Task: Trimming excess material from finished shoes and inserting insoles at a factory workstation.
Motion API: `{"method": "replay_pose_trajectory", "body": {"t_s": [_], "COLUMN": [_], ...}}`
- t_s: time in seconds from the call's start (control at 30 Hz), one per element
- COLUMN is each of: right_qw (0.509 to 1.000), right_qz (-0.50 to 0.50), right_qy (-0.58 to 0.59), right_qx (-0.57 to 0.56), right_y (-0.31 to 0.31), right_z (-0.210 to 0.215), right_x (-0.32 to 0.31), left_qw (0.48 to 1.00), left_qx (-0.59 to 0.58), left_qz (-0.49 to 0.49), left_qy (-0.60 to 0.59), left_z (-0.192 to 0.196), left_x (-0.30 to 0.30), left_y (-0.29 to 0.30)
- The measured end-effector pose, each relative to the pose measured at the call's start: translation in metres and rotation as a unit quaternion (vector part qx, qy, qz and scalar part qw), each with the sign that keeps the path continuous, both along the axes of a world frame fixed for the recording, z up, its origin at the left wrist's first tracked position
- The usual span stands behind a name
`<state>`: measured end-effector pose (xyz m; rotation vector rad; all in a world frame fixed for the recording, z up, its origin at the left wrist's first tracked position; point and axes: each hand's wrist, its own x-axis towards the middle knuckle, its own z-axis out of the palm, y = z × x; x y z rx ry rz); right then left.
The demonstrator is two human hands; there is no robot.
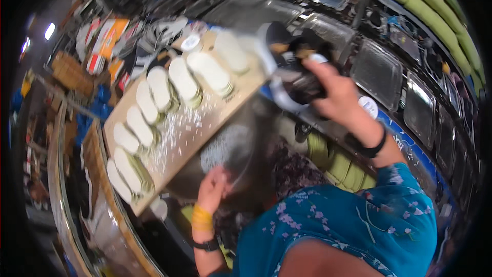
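My right hand (341,92) is reached out beyond the board's right end, its fingers closed around a black shoe (302,84) with a white sole. Motion smears both. Another dark shoe (277,36) with a white edge is right beside it; I cannot tell whether the hand holds that one too. My left hand (215,187) is low, at the near side of a grey basin (246,161), with fingers drawn together; what they hold, if anything, is too blurred to make out. Small white slips (220,146) lie in the basin. White insoles (183,79) stand in several stacks on a wooden board (200,133).
More white slips (177,138) are scattered over the board, with a round white lid (191,42) at its far edge. Metal trays (376,74) line a rack along the right. Green padded rolls (341,161) lie below it. Cluttered shoe parts and boxes (110,41) are at far left.
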<state>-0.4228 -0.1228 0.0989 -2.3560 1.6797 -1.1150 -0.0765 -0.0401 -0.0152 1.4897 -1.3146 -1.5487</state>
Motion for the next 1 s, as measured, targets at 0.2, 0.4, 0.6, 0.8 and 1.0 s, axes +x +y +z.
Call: {"method": "replay_pose_trajectory", "body": {"t_s": [0.2, 0.4, 0.6, 0.8, 1.0], "right_qw": [0.881, 0.831, 0.863, 0.715, 0.695], "right_qz": [0.463, 0.549, 0.366, 0.244, 0.309], "right_qy": [0.081, 0.034, -0.252, -0.362, -0.285], "right_qx": [-0.048, 0.088, 0.24, 0.546, 0.583], "right_y": [0.016, 0.048, 0.01, -0.003, -0.01], "right_z": [-0.103, -0.152, -0.156, -0.151, -0.174], "right_x": [0.175, 0.206, 0.163, 0.123, 0.123], "left_qw": [0.883, 0.829, 0.84, 0.811, 0.937], "left_qx": [-0.121, -0.243, -0.038, -0.151, -0.017], "left_qz": [0.388, 0.313, 0.157, 0.187, 0.301], "left_qy": [0.233, -0.396, -0.517, -0.533, 0.178], "left_z": [-0.013, -0.095, -0.01, -0.068, -0.05], "left_x": [-0.009, 0.074, 0.025, 0.052, 0.095], "left_y": [0.001, 0.057, -0.008, -0.014, 0.104]}}
